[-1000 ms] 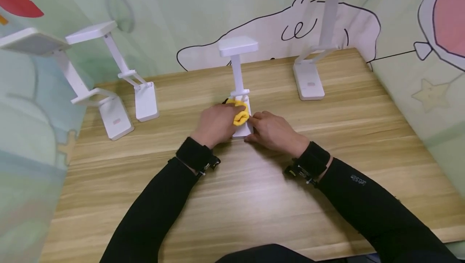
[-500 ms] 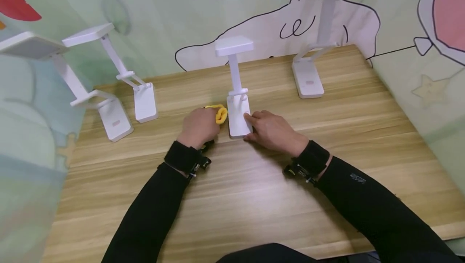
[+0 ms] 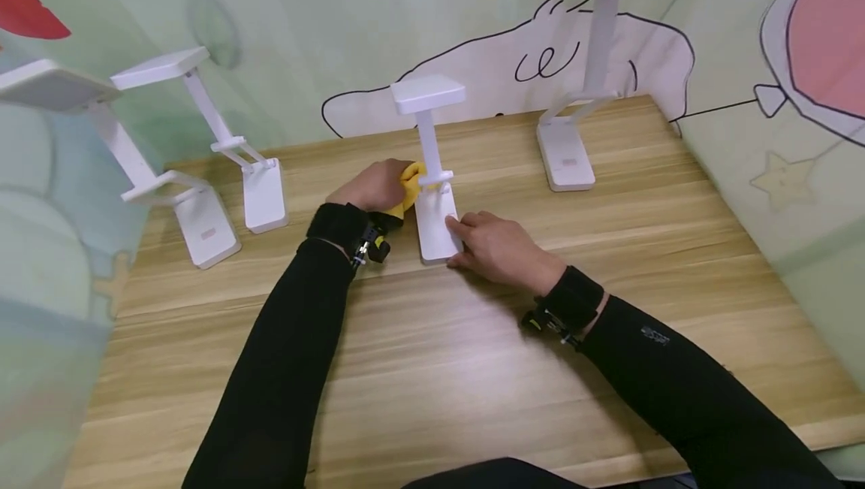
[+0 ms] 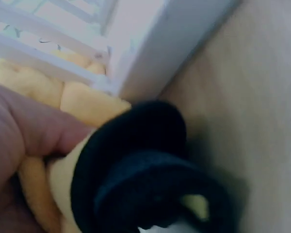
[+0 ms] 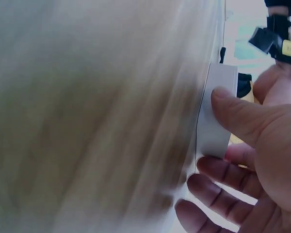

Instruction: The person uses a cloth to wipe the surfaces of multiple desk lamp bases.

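Observation:
A white desk lamp (image 3: 435, 222) stands upright in the middle of the table. My left hand (image 3: 370, 187), left of its base, grips a yellow cloth (image 4: 92, 104) with a black edge. In the head view the cloth reaches the lamp's lower arm near the hinge, and part of it lies behind the arm. Much of the left fingers is hidden there. At the base's front right corner my right hand (image 3: 496, 245) holds the lamp, index finger on top. The right wrist view has the thumb (image 5: 223, 97) against the base's end face and other fingers along its side.
Two more white desk lamps, one at the far left (image 3: 206, 226) and one just behind it (image 3: 265, 196), stand on the wooden table (image 3: 419, 369). Another lamp (image 3: 566, 155) stands at the back right. A printed wall covering (image 3: 290, 38) rises behind the table.
My left hand has taken the yellow cloth off the top of the base, out to the left, then back and away to the lower arm. My right hand keeps its hold on the base.

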`<state>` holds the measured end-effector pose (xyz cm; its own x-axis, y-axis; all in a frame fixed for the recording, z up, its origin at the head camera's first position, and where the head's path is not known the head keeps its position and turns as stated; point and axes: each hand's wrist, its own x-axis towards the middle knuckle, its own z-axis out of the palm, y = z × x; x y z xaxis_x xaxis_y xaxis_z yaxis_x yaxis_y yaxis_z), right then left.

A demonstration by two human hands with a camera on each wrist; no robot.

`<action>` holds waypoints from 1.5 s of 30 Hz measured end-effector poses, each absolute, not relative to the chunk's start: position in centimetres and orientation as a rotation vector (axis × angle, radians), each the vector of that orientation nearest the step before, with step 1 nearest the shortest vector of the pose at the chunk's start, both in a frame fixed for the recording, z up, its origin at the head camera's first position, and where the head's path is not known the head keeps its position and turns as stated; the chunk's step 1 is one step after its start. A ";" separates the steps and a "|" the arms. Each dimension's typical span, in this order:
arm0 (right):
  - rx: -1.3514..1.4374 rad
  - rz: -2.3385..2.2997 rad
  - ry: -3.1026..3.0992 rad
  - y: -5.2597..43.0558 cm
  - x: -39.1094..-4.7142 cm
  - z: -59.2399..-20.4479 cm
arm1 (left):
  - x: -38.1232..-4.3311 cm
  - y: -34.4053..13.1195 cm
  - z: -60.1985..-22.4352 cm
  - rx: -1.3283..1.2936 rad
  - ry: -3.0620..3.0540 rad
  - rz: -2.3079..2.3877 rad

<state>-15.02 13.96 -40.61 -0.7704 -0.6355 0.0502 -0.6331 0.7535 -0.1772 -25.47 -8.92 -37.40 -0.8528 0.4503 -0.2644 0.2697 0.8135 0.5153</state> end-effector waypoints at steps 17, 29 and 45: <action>-1.003 -0.306 2.954 14.6 -15.0 -40.2 | -21.0 -8.8 -38.2 0.512 2.640 0.697; -0.985 -0.312 2.935 14.6 -15.3 -40.5 | -16.1 -9.8 -39.1 0.887 2.674 0.673; -1.068 -0.420 2.960 13.6 -15.1 -41.0 | -14.7 -8.4 -37.6 0.977 2.816 0.474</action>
<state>-15.10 13.64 -41.04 -0.7731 -0.6229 0.1197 -0.6316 0.7386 -0.2358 -14.71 -8.39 -37.63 -0.7838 0.6208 -0.0132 0.5823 0.7422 0.3319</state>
